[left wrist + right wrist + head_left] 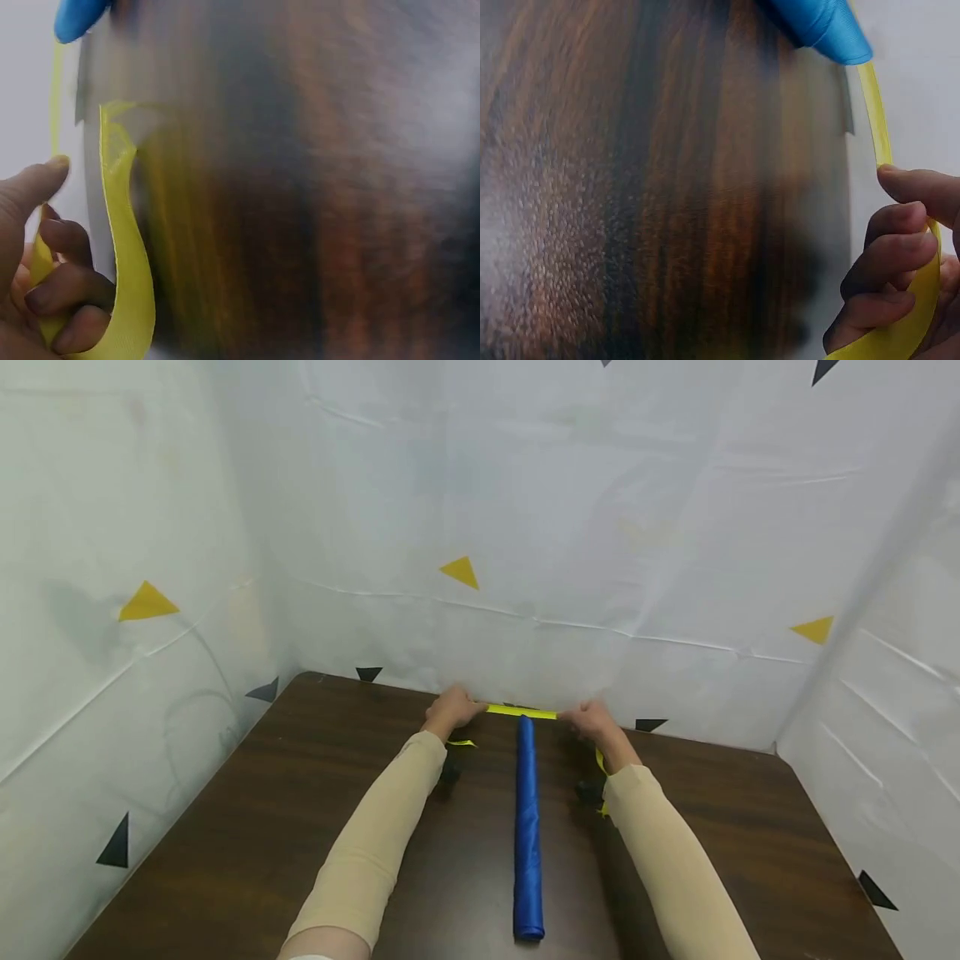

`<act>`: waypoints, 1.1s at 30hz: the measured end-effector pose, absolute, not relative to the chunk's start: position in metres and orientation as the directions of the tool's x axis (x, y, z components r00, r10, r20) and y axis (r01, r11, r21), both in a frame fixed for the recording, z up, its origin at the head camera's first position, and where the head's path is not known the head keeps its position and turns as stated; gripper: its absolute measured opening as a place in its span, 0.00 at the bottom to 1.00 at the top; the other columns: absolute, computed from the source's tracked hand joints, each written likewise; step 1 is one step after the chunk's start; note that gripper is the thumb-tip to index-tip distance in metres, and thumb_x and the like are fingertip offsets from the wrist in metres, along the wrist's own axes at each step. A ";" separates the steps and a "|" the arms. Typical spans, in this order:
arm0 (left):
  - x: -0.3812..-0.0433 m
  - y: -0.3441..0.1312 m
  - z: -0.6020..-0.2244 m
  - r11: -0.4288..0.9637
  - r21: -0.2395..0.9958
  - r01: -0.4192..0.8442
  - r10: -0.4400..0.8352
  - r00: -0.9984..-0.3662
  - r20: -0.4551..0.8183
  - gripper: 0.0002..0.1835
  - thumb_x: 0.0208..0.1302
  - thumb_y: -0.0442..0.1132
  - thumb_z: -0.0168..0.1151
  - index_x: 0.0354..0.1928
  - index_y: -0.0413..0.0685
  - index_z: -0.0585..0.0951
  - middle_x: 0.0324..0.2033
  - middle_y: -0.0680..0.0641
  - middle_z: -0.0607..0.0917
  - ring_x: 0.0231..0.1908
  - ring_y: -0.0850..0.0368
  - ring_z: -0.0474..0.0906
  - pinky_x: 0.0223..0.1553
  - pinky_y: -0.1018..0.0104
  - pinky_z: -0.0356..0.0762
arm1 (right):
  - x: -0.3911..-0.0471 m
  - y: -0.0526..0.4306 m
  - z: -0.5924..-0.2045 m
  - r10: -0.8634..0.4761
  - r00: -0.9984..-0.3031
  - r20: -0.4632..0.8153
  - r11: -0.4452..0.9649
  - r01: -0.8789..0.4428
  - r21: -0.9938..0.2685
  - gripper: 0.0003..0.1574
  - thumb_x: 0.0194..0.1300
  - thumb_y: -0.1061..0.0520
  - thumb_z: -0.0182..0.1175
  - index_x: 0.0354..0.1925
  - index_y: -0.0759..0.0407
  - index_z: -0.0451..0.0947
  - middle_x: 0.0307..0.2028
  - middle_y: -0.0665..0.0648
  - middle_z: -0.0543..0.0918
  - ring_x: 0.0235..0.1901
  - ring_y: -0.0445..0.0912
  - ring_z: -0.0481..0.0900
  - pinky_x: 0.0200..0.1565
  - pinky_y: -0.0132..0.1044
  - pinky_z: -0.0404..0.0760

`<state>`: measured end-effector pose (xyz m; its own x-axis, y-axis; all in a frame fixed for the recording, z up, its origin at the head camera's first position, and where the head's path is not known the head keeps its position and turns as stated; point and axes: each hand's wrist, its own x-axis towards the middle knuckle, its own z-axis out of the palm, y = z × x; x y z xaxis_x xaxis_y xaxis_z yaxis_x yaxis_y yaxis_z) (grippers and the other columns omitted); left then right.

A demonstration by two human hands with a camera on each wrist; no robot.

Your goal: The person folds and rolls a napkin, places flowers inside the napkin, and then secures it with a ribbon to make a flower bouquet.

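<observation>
A yellow ribbon (522, 711) runs straight between my two hands, just past the far end of a long, narrow blue roll (528, 843). My left hand (453, 708) pinches the ribbon with thumb and fingers curled; a loose tail (129, 247) hangs from it in the left wrist view. At the other side my right hand (592, 722) pinches the ribbon too, and its spare length (907, 322) passes down through the curled fingers. The roll's shiny blue end (840, 34) shows close to the ribbon in the right wrist view.
The dark wooden table (315, 827) meets a white sheeted wall (525, 527) right behind my hands. Side sheets (45, 760) close in left and right, marked with yellow and black triangles.
</observation>
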<state>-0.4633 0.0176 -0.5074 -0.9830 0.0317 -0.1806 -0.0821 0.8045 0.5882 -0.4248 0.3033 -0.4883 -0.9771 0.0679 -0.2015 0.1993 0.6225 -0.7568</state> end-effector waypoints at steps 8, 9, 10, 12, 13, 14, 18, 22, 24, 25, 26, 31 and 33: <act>-0.443 0.023 -0.507 0.858 0.508 -0.078 0.007 -0.987 -0.164 0.26 0.76 0.57 0.64 0.23 0.55 0.67 0.23 0.53 0.70 0.27 0.55 0.67 0.40 0.54 0.70 | -0.411 0.304 -0.499 0.047 -0.954 -0.298 0.612 0.263 -0.746 0.27 0.76 0.50 0.65 0.20 0.52 0.70 0.18 0.47 0.76 0.20 0.41 0.71 0.25 0.35 0.67; -0.443 0.022 -0.507 0.863 0.501 -0.068 0.018 -0.986 -0.164 0.27 0.76 0.57 0.65 0.22 0.54 0.67 0.22 0.53 0.69 0.27 0.55 0.67 0.40 0.54 0.70 | -0.409 0.303 -0.499 0.043 -0.953 -0.301 0.612 0.263 -0.746 0.26 0.76 0.51 0.65 0.20 0.52 0.70 0.18 0.47 0.76 0.20 0.41 0.72 0.25 0.34 0.68; -0.444 0.021 -0.506 0.863 0.502 -0.059 0.031 -0.985 -0.169 0.28 0.76 0.57 0.65 0.21 0.54 0.67 0.22 0.53 0.68 0.27 0.55 0.66 0.41 0.54 0.69 | -0.408 0.303 -0.498 0.038 -0.952 -0.303 0.607 0.263 -0.750 0.26 0.76 0.52 0.65 0.20 0.52 0.70 0.18 0.47 0.76 0.20 0.40 0.72 0.25 0.34 0.68; -0.447 0.017 -0.505 0.864 0.501 -0.040 0.060 -0.982 -0.181 0.30 0.74 0.58 0.67 0.19 0.55 0.66 0.19 0.54 0.67 0.26 0.56 0.65 0.44 0.53 0.69 | -0.405 0.301 -0.496 0.026 -0.952 -0.304 0.592 0.259 -0.763 0.26 0.77 0.54 0.64 0.21 0.52 0.68 0.18 0.46 0.75 0.19 0.39 0.73 0.25 0.33 0.69; -0.449 0.015 -0.504 0.863 0.504 -0.036 0.074 -0.978 -0.196 0.30 0.74 0.58 0.67 0.18 0.55 0.66 0.18 0.54 0.66 0.25 0.56 0.65 0.46 0.51 0.70 | -0.404 0.301 -0.495 0.018 -0.952 -0.306 0.581 0.260 -0.772 0.26 0.77 0.54 0.65 0.21 0.51 0.67 0.18 0.46 0.74 0.18 0.38 0.74 0.26 0.32 0.71; -0.450 0.013 -0.503 0.861 0.508 -0.033 0.088 -0.973 -0.212 0.31 0.73 0.58 0.68 0.17 0.55 0.65 0.17 0.55 0.65 0.25 0.56 0.64 0.50 0.49 0.70 | -0.403 0.300 -0.494 0.014 -0.951 -0.309 0.569 0.261 -0.779 0.27 0.76 0.55 0.65 0.21 0.51 0.66 0.18 0.46 0.74 0.18 0.38 0.74 0.26 0.31 0.72; -0.449 0.004 -0.498 0.859 0.511 -0.024 0.136 -0.953 -0.272 0.33 0.73 0.56 0.69 0.13 0.54 0.65 0.14 0.55 0.63 0.22 0.56 0.62 0.68 0.37 0.70 | -0.398 0.298 -0.494 -0.010 -0.942 -0.336 0.555 0.274 -0.786 0.28 0.77 0.56 0.65 0.21 0.51 0.65 0.16 0.46 0.71 0.16 0.37 0.76 0.26 0.29 0.75; -0.447 -0.001 -0.498 0.866 0.500 0.002 0.180 -0.934 -0.308 0.34 0.74 0.56 0.68 0.12 0.55 0.65 0.13 0.56 0.61 0.19 0.58 0.59 0.60 0.44 0.76 | -0.394 0.295 -0.498 -0.024 -0.936 -0.351 0.573 0.275 -0.772 0.28 0.79 0.56 0.63 0.21 0.51 0.65 0.15 0.46 0.68 0.16 0.37 0.76 0.26 0.28 0.75; -0.448 -0.002 -0.499 0.872 0.490 0.011 0.192 -0.928 -0.319 0.34 0.75 0.56 0.68 0.13 0.55 0.64 0.12 0.56 0.60 0.18 0.58 0.57 0.44 0.53 0.76 | -0.392 0.294 -0.498 -0.032 -0.934 -0.355 0.577 0.273 -0.770 0.27 0.79 0.56 0.62 0.21 0.51 0.65 0.15 0.46 0.68 0.17 0.37 0.76 0.26 0.28 0.75; -0.448 -0.003 -0.499 0.874 0.486 0.010 0.193 -0.925 -0.327 0.34 0.75 0.56 0.68 0.13 0.55 0.64 0.12 0.55 0.60 0.18 0.58 0.56 0.37 0.55 0.72 | -0.392 0.294 -0.498 -0.039 -0.933 -0.357 0.580 0.270 -0.769 0.28 0.80 0.56 0.61 0.21 0.50 0.64 0.15 0.46 0.68 0.17 0.37 0.76 0.26 0.28 0.75; -0.449 -0.003 -0.500 0.878 0.479 0.014 0.197 -0.922 -0.333 0.34 0.75 0.57 0.67 0.13 0.55 0.64 0.12 0.55 0.59 0.17 0.58 0.55 0.33 0.57 0.68 | -0.391 0.294 -0.498 -0.048 -0.933 -0.356 0.587 0.261 -0.766 0.28 0.80 0.56 0.61 0.21 0.50 0.64 0.15 0.46 0.67 0.17 0.37 0.76 0.26 0.28 0.76; -0.442 -0.012 -0.497 0.881 0.472 0.041 0.211 -0.926 -0.312 0.30 0.77 0.57 0.65 0.16 0.56 0.70 0.15 0.56 0.66 0.22 0.57 0.63 0.40 0.55 0.70 | -0.388 0.289 -0.494 -0.087 -0.932 -0.351 0.603 0.231 -0.763 0.26 0.80 0.57 0.61 0.24 0.52 0.63 0.16 0.46 0.66 0.18 0.37 0.78 0.28 0.29 0.77; -0.439 -0.018 -0.498 0.885 0.462 0.053 0.217 -0.926 -0.310 0.29 0.77 0.58 0.64 0.17 0.57 0.71 0.16 0.56 0.67 0.23 0.57 0.65 0.42 0.54 0.70 | -0.386 0.284 -0.493 -0.095 -0.926 -0.364 0.596 0.240 -0.766 0.23 0.79 0.58 0.62 0.27 0.54 0.64 0.17 0.46 0.67 0.18 0.38 0.79 0.28 0.29 0.78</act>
<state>-0.4386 -0.0183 -0.4981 -0.9255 0.2172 -0.3102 0.0527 0.8852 0.4623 -0.3856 0.2843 -0.4935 -0.9265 -0.0947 -0.3643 0.2403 0.5962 -0.7660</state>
